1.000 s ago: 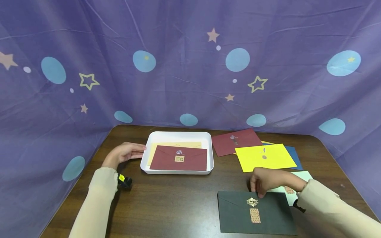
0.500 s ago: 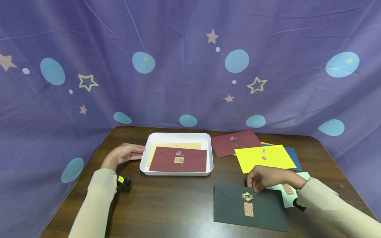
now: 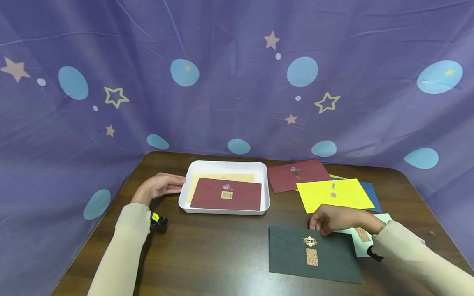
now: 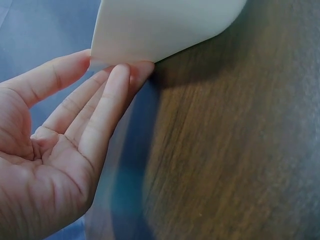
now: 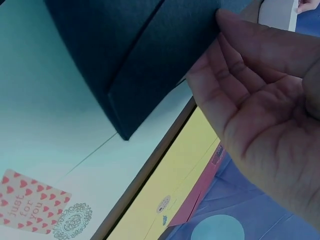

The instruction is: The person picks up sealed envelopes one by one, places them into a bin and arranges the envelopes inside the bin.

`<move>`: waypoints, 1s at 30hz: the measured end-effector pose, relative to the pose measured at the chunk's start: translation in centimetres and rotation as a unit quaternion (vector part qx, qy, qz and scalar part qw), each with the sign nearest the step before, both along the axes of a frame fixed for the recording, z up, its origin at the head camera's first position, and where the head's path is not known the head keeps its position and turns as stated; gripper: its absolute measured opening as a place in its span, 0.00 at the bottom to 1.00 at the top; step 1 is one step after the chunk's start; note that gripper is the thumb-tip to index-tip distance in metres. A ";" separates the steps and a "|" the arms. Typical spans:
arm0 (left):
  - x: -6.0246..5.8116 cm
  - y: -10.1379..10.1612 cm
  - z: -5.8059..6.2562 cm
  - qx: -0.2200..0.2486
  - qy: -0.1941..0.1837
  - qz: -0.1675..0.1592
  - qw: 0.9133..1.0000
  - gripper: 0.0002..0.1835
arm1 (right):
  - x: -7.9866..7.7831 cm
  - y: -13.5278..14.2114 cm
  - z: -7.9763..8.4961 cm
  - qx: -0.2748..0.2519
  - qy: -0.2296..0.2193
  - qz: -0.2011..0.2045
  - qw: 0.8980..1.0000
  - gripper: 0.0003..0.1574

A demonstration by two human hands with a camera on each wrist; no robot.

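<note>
At the left end of the white tray (image 3: 224, 212), my left hand (image 3: 160, 187) holds the wall, thumb at the rim and fingers against the lower outer side. Inside the tray a maroon envelope (image 3: 225, 201) lies over a cream envelope (image 3: 222, 177). My right hand (image 3: 335, 218) pinches the far edge of a dark green envelope (image 3: 289, 253) between thumb and fingers. That envelope bears gold print and a patterned sticker, and appears slightly raised in the right wrist view. Partly hidden under the right wrist is a mint envelope (image 5: 75, 145) with a heart-patterned sticker.
A yellow envelope (image 3: 333, 199) lies beyond the right hand, overlapping a blue envelope (image 3: 371, 193) and another maroon envelope (image 3: 298, 174). A purple patterned cloth (image 3: 237, 102) hangs behind the brown wooden table (image 3: 218, 255).
My right hand has drawn the dark green envelope a little to the left and away from me, and it has turned slightly. The left hand stays at the tray.
</note>
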State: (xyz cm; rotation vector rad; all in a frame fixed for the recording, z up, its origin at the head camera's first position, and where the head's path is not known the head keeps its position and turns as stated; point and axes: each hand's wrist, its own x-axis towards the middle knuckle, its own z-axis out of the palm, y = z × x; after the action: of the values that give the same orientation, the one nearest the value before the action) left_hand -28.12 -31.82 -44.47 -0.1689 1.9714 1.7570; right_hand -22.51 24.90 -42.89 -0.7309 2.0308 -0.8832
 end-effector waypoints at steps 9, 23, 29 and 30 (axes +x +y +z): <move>0.1 0.1 0.1 0.000 -0.012 0.007 1.000 0.28 | -0.1 0.1 0.0 0.000 0.006 0.012 1.000 0.09; -0.1 0.0 0.1 0.004 -0.014 0.004 1.000 0.31 | -0.7 0.3 0.1 0.029 0.028 -0.008 0.999 0.03; -0.1 0.1 0.1 0.001 -0.015 0.008 1.000 0.32 | -1.0 0.7 0.3 -0.007 0.036 0.000 0.999 0.04; -0.1 0.1 0.1 -0.001 -0.014 0.008 1.000 0.32 | -1.0 0.8 0.4 -0.013 0.037 0.000 0.999 0.03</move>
State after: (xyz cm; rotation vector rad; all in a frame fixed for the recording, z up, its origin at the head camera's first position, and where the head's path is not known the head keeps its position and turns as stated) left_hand -28.25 -31.72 -44.34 -0.2084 1.9564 1.7537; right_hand -23.55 25.72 -42.54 -0.7898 2.0874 -0.8959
